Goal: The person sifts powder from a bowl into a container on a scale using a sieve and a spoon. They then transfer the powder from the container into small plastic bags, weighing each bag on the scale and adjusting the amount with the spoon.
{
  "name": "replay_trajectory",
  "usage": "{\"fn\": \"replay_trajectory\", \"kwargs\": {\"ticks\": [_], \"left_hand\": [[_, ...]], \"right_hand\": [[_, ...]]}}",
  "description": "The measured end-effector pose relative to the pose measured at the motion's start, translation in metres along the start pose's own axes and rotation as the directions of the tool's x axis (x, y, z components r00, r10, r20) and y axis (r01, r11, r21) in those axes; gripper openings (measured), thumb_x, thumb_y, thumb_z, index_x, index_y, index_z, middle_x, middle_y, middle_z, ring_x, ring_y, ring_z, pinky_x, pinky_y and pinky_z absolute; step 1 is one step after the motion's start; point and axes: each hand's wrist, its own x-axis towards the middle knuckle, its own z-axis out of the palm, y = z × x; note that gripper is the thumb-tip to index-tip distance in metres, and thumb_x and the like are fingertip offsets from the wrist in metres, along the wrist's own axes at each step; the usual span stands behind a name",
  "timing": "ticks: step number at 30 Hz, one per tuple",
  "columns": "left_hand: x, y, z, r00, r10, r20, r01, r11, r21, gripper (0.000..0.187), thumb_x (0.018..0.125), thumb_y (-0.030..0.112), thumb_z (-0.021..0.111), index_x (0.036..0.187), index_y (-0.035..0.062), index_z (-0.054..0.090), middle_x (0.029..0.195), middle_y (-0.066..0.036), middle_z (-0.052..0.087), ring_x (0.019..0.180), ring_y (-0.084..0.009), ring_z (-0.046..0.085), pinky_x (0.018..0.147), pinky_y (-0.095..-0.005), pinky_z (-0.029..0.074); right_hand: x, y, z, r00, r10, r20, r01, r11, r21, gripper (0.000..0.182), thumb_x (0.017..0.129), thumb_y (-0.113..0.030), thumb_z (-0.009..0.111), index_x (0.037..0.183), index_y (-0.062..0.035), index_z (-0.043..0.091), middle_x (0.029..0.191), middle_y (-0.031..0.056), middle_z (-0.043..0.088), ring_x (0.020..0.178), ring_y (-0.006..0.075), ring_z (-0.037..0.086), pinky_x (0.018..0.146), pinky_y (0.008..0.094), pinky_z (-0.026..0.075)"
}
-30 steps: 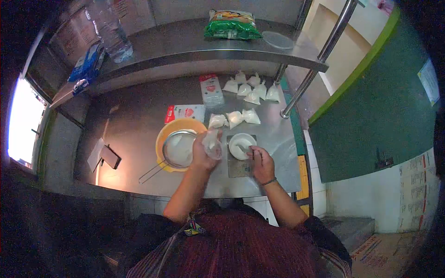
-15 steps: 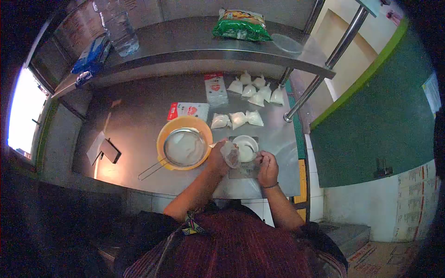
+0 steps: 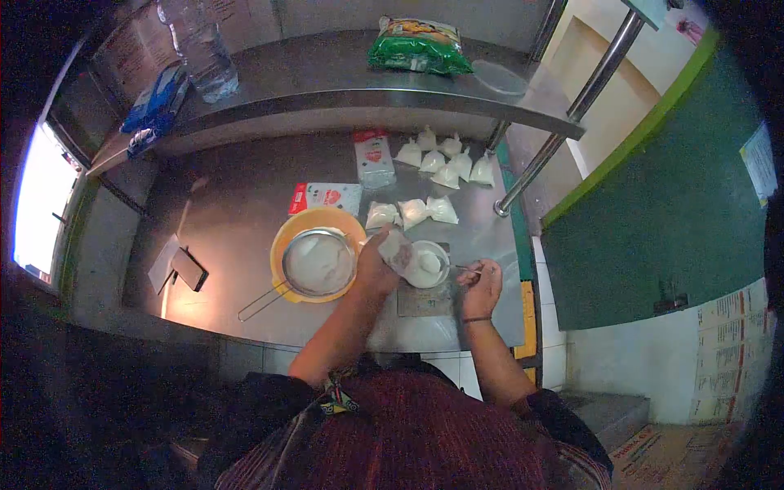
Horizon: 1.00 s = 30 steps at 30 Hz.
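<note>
My left hand (image 3: 376,266) is closed round the mouth of a clear plastic bag (image 3: 396,251), held just left of a white bowl (image 3: 419,284). White powder (image 3: 428,263) lies in the bowl, which stands on a flat metal scale (image 3: 423,303). To the right of the bowl, my right hand (image 3: 482,286) pinches the thin handle of a spoon (image 3: 465,269) that points toward the bowl; its far end is hard to make out. Beside my left forearm, a wire sieve (image 3: 319,262) with white powder rests over a yellow basin (image 3: 287,232).
Several filled, tied bags (image 3: 445,174) stand at the back right, with three more filled bags (image 3: 413,212) nearer. Two red-and-white packs (image 3: 375,163) lie behind the basin. A phone (image 3: 189,269) is at left. A steel shelf (image 3: 327,98) overhangs the table, supported by a post (image 3: 531,155).
My right hand has left the plastic bag and shifted slightly up and right, now with the spoon. My left hand still holds the bag, a little higher and farther left.
</note>
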Motion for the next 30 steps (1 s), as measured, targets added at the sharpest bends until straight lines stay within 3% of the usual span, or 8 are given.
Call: {"fn": "replay_trajectory", "kwargs": {"ticks": [3, 9, 11, 13, 21, 24, 27, 30], "left_hand": [[0.016, 0.004, -0.002, 0.996, -0.033, -0.082, 0.034, 0.999, 0.01, 0.018, 0.096, 0.021, 0.052, 0.104, 0.0059, 0.057, 0.092, -0.011, 0.06, 0.081, -0.0241, 0.062, 0.068, -0.0365, 0.055], [0.023, 0.006, 0.003, 0.997, -0.038, -0.066, 0.042, 0.997, 0.063, 0.018, 0.096, 0.022, 0.051, 0.104, 0.007, 0.056, 0.09, -0.011, 0.061, 0.078, -0.0231, 0.063, 0.064, -0.0347, 0.054], [0.023, 0.007, 0.005, 0.998, -0.044, -0.051, 0.048, 0.997, 0.064, 0.018, 0.096, 0.023, 0.051, 0.105, 0.007, 0.055, 0.09, -0.011, 0.061, 0.078, -0.0238, 0.063, 0.064, -0.0351, 0.054], [0.028, 0.006, -0.002, 0.998, -0.05, -0.039, 0.052, 0.997, 0.065, 0.019, 0.096, 0.023, 0.051, 0.106, 0.0069, 0.055, 0.09, -0.011, 0.061, 0.077, -0.0244, 0.063, 0.064, -0.0356, 0.055], [0.031, -0.005, -0.002, 0.988, -0.015, -0.152, 0.01, 0.999, -0.037, 0.033, 0.094, 0.02, 0.062, 0.121, 0.0062, 0.049, 0.111, -0.014, 0.055, 0.096, -0.028, 0.06, 0.083, -0.0405, 0.055], [0.039, -0.007, -0.013, 0.988, -0.072, -0.137, 0.061, 0.995, -0.082, 0.032, 0.096, 0.024, 0.058, 0.121, 0.0061, 0.049, 0.11, -0.014, 0.057, 0.098, -0.0297, 0.061, 0.088, -0.0454, 0.054], [0.004, -0.01, 0.041, 0.987, -0.123, -0.101, 0.115, 0.99, -0.085, 0.031, 0.098, 0.027, 0.053, 0.12, 0.0048, 0.051, 0.111, -0.015, 0.06, 0.101, -0.0296, 0.062, 0.091, -0.0486, 0.053], [0.021, -0.015, 0.021, 0.996, -0.026, -0.085, 0.028, 0.999, 0.019, 0.032, 0.1, 0.029, 0.048, 0.118, 0.0031, 0.054, 0.113, -0.015, 0.061, 0.101, -0.0292, 0.062, 0.092, -0.0495, 0.051]], "right_hand": [[0.007, 0.002, -0.002, 0.998, 0.025, -0.057, -0.023, 0.999, 0.036, 0.02, 0.105, -0.023, 0.042, 0.105, -0.0053, 0.05, 0.085, 0.008, 0.057, 0.061, 0.0138, 0.052, 0.054, 0.028, 0.047], [0.005, -0.031, 0.006, 0.993, 0.057, -0.105, -0.047, 0.994, 0.097, 0.018, 0.105, -0.023, 0.045, 0.104, -0.0058, 0.052, 0.085, 0.0104, 0.058, 0.058, 0.0165, 0.054, 0.053, 0.0302, 0.048], [0.005, -0.038, 0.005, 0.995, -0.101, 0.007, 0.101, 0.994, 0.051, 0.018, 0.105, -0.022, 0.044, 0.104, -0.0058, 0.052, 0.085, 0.0109, 0.058, 0.058, 0.0171, 0.055, 0.053, 0.0299, 0.048], [0.001, -0.053, 0.013, 0.996, -0.087, -0.009, 0.088, 0.99, 0.113, 0.018, 0.105, -0.022, 0.044, 0.104, -0.0059, 0.051, 0.085, 0.0109, 0.058, 0.058, 0.0173, 0.056, 0.053, 0.0296, 0.048], [-0.004, -0.08, 0.045, 1.0, 0.012, -0.009, -0.01, 0.972, 0.233, 0.017, 0.105, -0.022, 0.043, 0.104, -0.0063, 0.05, 0.085, 0.0113, 0.058, 0.058, 0.0187, 0.058, 0.055, 0.03, 0.048], [-0.006, -0.077, 0.052, 1.0, 0.018, 0.024, -0.021, 0.987, 0.16, 0.019, 0.106, -0.024, 0.041, 0.104, -0.0063, 0.049, 0.086, 0.0112, 0.058, 0.06, 0.0191, 0.059, 0.055, 0.0306, 0.049], [-0.013, -0.074, 0.061, 0.989, -0.045, 0.144, 0.037, 0.998, 0.059, 0.023, 0.107, -0.027, 0.04, 0.104, -0.0056, 0.048, 0.087, 0.0107, 0.058, 0.065, 0.0176, 0.06, 0.06, 0.0297, 0.05], [-0.025, -0.072, 0.066, 0.947, -0.156, 0.282, 0.196, 0.973, -0.12, 0.027, 0.107, -0.029, 0.039, 0.105, -0.004, 0.049, 0.09, 0.0105, 0.059, 0.072, 0.0158, 0.06, 0.066, 0.0292, 0.051]]}}
